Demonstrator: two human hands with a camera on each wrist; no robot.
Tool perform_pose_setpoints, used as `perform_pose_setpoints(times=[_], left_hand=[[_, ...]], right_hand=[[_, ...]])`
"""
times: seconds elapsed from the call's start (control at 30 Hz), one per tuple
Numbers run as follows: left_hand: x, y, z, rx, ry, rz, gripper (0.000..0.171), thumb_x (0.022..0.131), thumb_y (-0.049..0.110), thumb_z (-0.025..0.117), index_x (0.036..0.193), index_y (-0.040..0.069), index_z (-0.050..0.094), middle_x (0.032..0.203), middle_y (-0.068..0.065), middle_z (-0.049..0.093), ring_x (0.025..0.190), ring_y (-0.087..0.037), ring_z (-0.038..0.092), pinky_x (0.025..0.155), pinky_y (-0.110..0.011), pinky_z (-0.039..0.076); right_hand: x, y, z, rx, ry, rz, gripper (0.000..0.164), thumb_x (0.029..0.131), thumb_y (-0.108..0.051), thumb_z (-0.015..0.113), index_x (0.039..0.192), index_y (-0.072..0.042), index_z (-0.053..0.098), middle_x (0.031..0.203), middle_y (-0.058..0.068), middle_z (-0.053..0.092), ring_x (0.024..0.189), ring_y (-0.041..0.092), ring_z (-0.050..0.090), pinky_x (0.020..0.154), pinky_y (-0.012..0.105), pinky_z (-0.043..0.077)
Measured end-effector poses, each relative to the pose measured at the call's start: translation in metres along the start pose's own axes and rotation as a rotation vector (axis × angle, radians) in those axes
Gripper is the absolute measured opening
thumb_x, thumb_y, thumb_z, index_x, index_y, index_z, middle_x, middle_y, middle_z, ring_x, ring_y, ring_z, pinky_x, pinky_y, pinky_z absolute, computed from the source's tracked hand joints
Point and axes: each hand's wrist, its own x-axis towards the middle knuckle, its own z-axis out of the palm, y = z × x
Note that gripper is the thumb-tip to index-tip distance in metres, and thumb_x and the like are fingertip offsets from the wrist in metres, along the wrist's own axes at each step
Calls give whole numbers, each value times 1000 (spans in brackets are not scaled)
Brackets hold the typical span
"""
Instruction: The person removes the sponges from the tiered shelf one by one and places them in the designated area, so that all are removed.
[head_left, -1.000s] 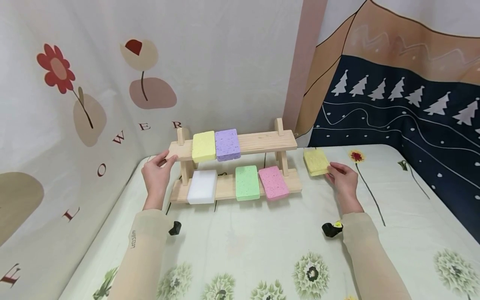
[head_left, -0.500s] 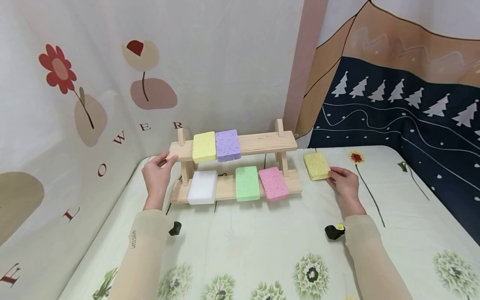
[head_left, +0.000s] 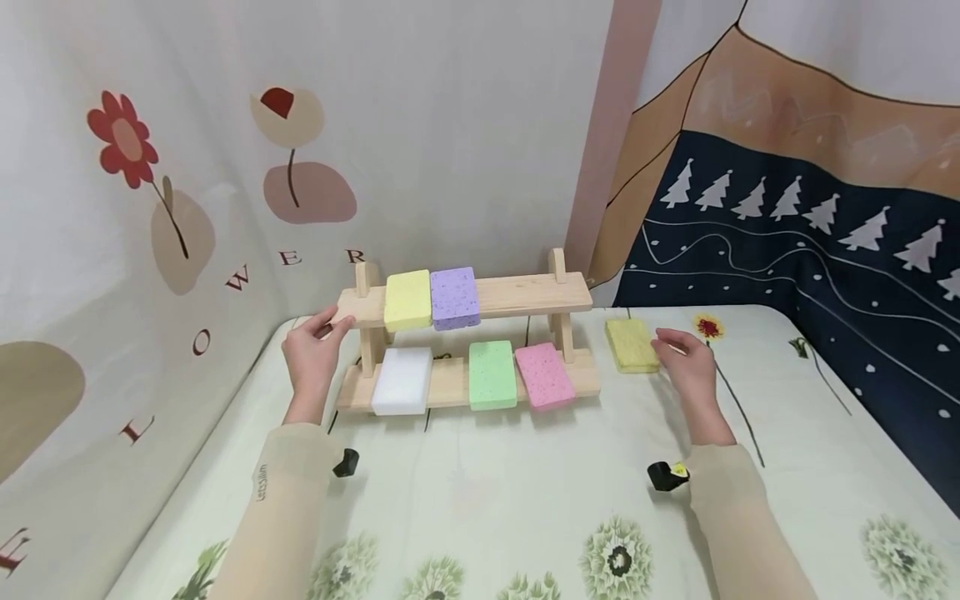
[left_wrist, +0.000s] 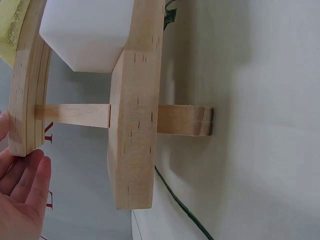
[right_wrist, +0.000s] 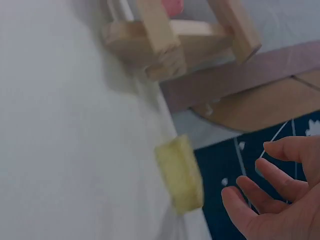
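Note:
My left hand (head_left: 311, 362) pinches the left end of the upper board of a two-tier wooden rack (head_left: 525, 297). In the left wrist view the thumb and fingers lie on opposite sides of that board's end. A yellow sponge (head_left: 632, 345) lies flat on the cloth, right of the rack. Just to its right hovers my right hand (head_left: 688, 371), fingers loosely bent and holding nothing. The right wrist view shows a gap between those fingers and the yellow sponge (right_wrist: 180, 174).
The upper board carries another yellow sponge (head_left: 408, 298) and a purple sponge (head_left: 454, 297). On the lower board sit a white sponge (head_left: 402, 381), a green sponge (head_left: 492, 375) and a pink sponge (head_left: 545, 376). Printed curtains (head_left: 465, 150) hang behind.
My right hand has let go of the yellow sponge, which lies slightly nearer to me on the cloth. The left hand keeps its grip on the rack. The head view has tilted up slightly.

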Motion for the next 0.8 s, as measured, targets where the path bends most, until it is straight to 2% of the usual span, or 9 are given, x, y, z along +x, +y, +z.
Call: perform_pose_setpoints(times=[0.13, 0.23, 0.37, 0.43, 0.63, 0.8], left_hand=[[-1, 0, -1, -2, -3, -14, 47, 93, 37, 71, 134, 16, 64, 135, -7, 65, 122, -21, 65, 102, -39, 56], [-3, -1, -2, -2, -3, -23, 47, 93, 37, 70, 135, 16, 63, 136, -7, 65, 122, -21, 65, 103, -38, 56], [-2, -2, -1, -7, 4, -18, 48, 92, 37, 71, 134, 15, 64, 134, -7, 66, 121, -22, 65, 100, -32, 58], [-1, -2, -1, -11, 6, -20, 48, 92, 37, 72, 134, 15, 65, 133, -7, 67, 120, -22, 66, 98, -30, 58], [-1, 0, -3, -27, 9, -46, 49, 91, 39, 71, 134, 16, 64, 135, -7, 66, 121, -21, 65, 100, -33, 57], [-1, -1, -3, -38, -4, -60, 49, 91, 38, 72, 134, 15, 64, 136, -7, 65, 122, -21, 64, 103, -35, 56]], right_hand=[[-8, -19, 8, 116, -30, -36, 42, 100, -17, 59, 138, -1, 54, 125, 3, 60, 94, -6, 58, 85, 8, 56], [-16, -33, 18, 158, -66, -54, 41, 100, -15, 59, 138, -1, 54, 122, 0, 60, 96, -4, 59, 89, 12, 57], [-25, -50, 33, 146, -120, -101, 41, 101, -16, 57, 140, -3, 53, 137, 12, 56, 101, 0, 60, 94, 16, 56], [-27, -57, 41, 151, -142, -117, 41, 101, -17, 58, 139, -3, 53, 139, 15, 55, 103, 3, 61, 94, 17, 56], [-31, -70, 75, 213, -210, -169, 38, 99, -11, 60, 135, 2, 56, 136, 21, 58, 98, 2, 62, 89, 15, 59], [-37, -72, 96, 191, -255, -206, 36, 99, -11, 60, 133, 1, 58, 133, 21, 60, 102, 11, 65, 87, 14, 59]])
